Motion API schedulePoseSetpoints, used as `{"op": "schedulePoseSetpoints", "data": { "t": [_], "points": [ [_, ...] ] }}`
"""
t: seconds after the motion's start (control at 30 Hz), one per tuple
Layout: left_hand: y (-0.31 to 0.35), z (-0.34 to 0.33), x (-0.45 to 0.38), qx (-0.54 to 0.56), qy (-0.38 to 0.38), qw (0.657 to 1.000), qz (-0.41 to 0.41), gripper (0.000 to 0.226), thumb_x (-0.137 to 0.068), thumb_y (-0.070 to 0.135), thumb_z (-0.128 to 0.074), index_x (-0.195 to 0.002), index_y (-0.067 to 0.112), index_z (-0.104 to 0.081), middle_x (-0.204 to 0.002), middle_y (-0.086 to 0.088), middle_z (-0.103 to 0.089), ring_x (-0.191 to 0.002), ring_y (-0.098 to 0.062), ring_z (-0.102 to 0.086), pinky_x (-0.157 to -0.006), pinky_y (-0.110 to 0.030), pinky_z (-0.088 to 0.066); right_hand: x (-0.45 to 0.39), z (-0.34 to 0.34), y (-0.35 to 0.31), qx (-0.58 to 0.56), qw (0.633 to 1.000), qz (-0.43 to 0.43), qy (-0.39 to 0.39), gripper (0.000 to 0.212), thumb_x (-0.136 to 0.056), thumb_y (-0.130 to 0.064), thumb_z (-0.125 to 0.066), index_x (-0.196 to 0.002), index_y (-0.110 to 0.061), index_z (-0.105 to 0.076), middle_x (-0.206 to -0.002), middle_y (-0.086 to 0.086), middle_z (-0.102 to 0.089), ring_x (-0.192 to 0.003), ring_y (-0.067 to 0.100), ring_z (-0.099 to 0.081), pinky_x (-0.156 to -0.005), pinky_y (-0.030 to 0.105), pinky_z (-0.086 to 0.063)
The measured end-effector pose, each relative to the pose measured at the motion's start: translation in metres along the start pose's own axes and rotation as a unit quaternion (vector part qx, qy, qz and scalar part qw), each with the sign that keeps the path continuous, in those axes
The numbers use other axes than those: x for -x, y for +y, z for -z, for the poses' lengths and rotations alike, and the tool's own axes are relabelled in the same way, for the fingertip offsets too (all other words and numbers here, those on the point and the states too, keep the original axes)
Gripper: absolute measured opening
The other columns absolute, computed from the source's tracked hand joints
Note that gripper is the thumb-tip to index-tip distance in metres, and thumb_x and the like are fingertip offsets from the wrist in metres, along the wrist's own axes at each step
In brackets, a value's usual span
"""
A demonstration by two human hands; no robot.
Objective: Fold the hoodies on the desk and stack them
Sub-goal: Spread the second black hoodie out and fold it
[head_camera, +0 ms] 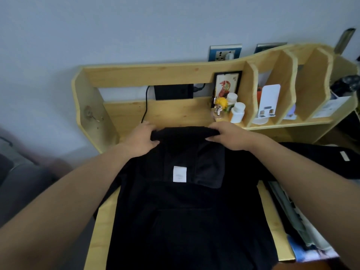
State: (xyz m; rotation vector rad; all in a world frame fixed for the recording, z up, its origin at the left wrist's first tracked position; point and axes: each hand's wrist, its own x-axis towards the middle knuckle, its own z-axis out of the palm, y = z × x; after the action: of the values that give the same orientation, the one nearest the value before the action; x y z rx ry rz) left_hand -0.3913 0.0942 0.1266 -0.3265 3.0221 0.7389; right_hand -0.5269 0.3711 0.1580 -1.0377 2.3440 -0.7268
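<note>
A black hoodie [187, 217] lies spread over the wooden desk [101, 227], front pocket toward me and a white label [179, 174] near its middle. Its far end is a rolled or folded black edge [185, 131] by the shelf. My left hand [143, 140] grips the left end of that edge. My right hand [228, 136] grips its right end, fingers curled over the cloth. A second black garment [327, 158] with a small white tag lies at the right.
A wooden shelf unit [155, 75] stands along the back of the desk. On it are a framed picture [226, 86], a small figurine [221, 106], two white bottles [237, 113] and a black box with a cable [173, 91]. Papers [303, 236] lie at the desk's right edge.
</note>
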Motion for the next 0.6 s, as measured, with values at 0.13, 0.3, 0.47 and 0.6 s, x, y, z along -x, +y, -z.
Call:
{"op": "schedulePoseSetpoints", "data": {
  "t": [0.13,0.3,0.47,0.6],
  "points": [
    [-0.008,-0.015,0.012,0.114,-0.006,0.993,0.022,0.015,-0.101,0.013,-0.058,-0.11,0.025,-0.054,-0.101,0.006,-0.062,-0.091,-0.008,-0.062,-0.071,-0.022,-0.048,0.0,-0.01,0.024,-0.011,0.999,-0.016,0.028,0.013,-0.099,-0.022,-0.061,-0.091,-0.031,-0.058,-0.09,-0.014,-0.059,-0.086,0.006,-0.057,-0.066,0.008,-0.04],
    [-0.022,-0.024,0.002,0.06,-0.082,0.994,0.034,0.014,-0.1,0.022,-0.063,-0.1,0.028,-0.05,-0.102,0.009,-0.057,-0.093,-0.01,-0.056,-0.075,-0.025,-0.043,-0.011,-0.03,0.052,0.088,0.985,-0.073,-0.132,0.031,-0.088,-0.021,-0.075,-0.115,-0.021,-0.062,-0.107,-0.007,-0.064,-0.101,0.014,-0.06,-0.089,0.031,-0.05],
    [-0.014,-0.011,-0.024,-0.118,-0.024,0.993,-0.001,0.014,-0.097,0.019,-0.061,-0.108,0.023,-0.052,-0.103,-0.006,-0.067,-0.087,-0.026,-0.064,-0.074,-0.041,-0.056,-0.046,-0.019,0.054,0.247,0.966,-0.062,0.044,0.023,-0.078,-0.005,-0.066,-0.101,-0.007,-0.068,-0.105,0.012,-0.064,-0.103,0.034,-0.062,-0.085,0.044,-0.056],
    [-0.016,-0.028,0.009,-0.138,0.16,0.977,-0.035,0.051,-0.093,0.011,-0.06,-0.142,0.021,-0.052,-0.11,-0.01,-0.067,-0.091,-0.031,-0.066,-0.072,-0.041,-0.056,-0.012,-0.038,0.047,0.27,0.918,0.097,0.274,0.049,-0.066,0.004,-0.074,-0.114,-0.001,-0.069,-0.102,0.02,-0.057,-0.098,0.04,-0.055,-0.081,0.045,-0.051]
  ]
}}
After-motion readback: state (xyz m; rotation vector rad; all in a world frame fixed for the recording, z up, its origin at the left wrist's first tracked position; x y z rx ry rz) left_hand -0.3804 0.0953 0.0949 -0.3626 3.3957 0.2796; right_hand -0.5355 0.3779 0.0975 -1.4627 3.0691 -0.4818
